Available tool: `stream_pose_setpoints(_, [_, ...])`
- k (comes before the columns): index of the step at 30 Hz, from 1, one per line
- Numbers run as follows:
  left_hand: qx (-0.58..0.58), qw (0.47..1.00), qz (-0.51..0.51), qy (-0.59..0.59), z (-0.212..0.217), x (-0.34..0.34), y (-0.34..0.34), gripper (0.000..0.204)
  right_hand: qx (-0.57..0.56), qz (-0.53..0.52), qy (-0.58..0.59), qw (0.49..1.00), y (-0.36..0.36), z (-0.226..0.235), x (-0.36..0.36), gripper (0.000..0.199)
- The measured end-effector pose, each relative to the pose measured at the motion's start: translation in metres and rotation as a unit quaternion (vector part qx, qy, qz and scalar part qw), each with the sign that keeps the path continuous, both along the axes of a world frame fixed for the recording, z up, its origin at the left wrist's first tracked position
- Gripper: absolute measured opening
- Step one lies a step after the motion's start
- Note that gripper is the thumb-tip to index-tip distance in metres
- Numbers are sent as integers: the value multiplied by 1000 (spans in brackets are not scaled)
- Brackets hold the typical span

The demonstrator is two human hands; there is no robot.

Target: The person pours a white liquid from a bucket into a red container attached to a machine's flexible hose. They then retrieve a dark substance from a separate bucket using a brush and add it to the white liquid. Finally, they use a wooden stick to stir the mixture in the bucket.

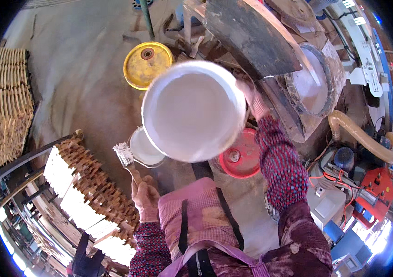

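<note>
Left hand (145, 198) has its fingers clamped on a white-caked paintbrush (124, 154); right hand (254, 102) has its fingers gripping a big white bucket (196, 67), kinda blocking the red lid (245, 157) and small white pail (143, 147); yellow lid (136, 69) just beyond.

Has grey conc. floor (81, 69), dusty & streaked, esp. twd 10 o'clock. Shows neat rows of wood slats (7, 111) at 9 o'clock, plus stacked timber (95, 189) beside dark rail (35, 159) approx. 8 o'clock. Includes green pole (147, 18) btwn 11 & 12, pale machine frame (360, 51) w/ blue edging at 2, ribbed beige hose (367, 142) at 3, red mach. (374, 194) nr 4. Gets v. bright glare (381, 242) past that, around 4.
</note>
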State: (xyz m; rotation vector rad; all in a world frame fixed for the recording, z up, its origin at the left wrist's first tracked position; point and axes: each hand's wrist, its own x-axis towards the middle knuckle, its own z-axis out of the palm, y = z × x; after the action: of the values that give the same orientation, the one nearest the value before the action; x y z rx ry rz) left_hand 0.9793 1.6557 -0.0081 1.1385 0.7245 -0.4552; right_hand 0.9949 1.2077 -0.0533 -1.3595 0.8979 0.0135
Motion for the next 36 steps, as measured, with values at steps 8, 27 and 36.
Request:
stream_pose_setpoints(8, [98,995,-9,-7,13,2,12,50,-450,318,245,798,44,-60,-55,35])
stream_pose_setpoints(27, [68,986,-112,99,-49,14,78,47,-338,55,399,851,168,-182,-252,38])
stream_pose_setpoints(36, [41,971,-235,22,-26,35,132,37,-469,71,296,829,254,106,-220,38])
